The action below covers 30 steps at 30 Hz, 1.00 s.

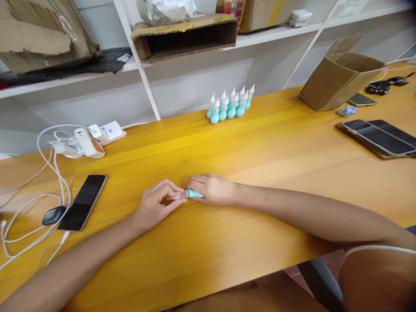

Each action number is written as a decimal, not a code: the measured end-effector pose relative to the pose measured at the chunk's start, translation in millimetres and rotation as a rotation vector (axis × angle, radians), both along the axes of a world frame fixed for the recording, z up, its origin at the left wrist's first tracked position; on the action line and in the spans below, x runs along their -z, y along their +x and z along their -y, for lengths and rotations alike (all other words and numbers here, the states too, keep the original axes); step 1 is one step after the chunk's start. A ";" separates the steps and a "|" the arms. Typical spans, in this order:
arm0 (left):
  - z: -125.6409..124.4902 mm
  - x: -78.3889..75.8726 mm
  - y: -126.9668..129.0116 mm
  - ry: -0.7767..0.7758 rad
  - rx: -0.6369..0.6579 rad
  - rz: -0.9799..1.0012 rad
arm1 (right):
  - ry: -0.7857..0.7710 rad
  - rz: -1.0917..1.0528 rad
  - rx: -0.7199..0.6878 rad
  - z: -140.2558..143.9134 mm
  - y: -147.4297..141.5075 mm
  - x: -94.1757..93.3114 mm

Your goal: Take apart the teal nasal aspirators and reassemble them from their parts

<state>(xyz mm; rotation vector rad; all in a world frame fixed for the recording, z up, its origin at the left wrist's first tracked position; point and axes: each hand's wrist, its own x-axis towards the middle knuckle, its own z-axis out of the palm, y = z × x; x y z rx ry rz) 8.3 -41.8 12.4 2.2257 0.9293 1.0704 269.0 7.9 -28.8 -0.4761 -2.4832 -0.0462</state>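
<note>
Just above the wooden table, my two hands meet around one small squeeze-bulb nasal aspirator (pixel 191 193), which lies sideways. Its pale, translucent tip points left, and my left hand (pixel 159 201) pinches that end between thumb and fingers. My right hand (pixel 211 189) is closed round the turquoise bulb, most of which the fingers hide. Farther back on the table stands a group of several similar aspirators (pixel 231 108), turquoise bulbs down and white tips up.
At left lie a phone (pixel 83 203), a dark earbud case (pixel 53 215), tangled white cables and a power strip (pixel 112 130) with chargers. An opened cardboard box (pixel 338 80) and dark phones (pixel 380 135) are at right. White shelving (pixel 201 82) with boxes borders the back edge.
</note>
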 end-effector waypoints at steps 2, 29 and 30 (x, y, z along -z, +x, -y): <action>0.7 -0.9 1.0 0.048 -0.008 -0.015 | -0.019 0.027 0.010 -0.4 0.2 0.3; -9.0 9.9 -6.6 -0.249 0.088 0.346 | -0.107 -0.092 0.120 -7.0 0.8 -19.0; -11.0 12.0 -7.6 -0.290 0.075 0.399 | -0.079 -0.152 0.163 -11.5 2.7 -25.4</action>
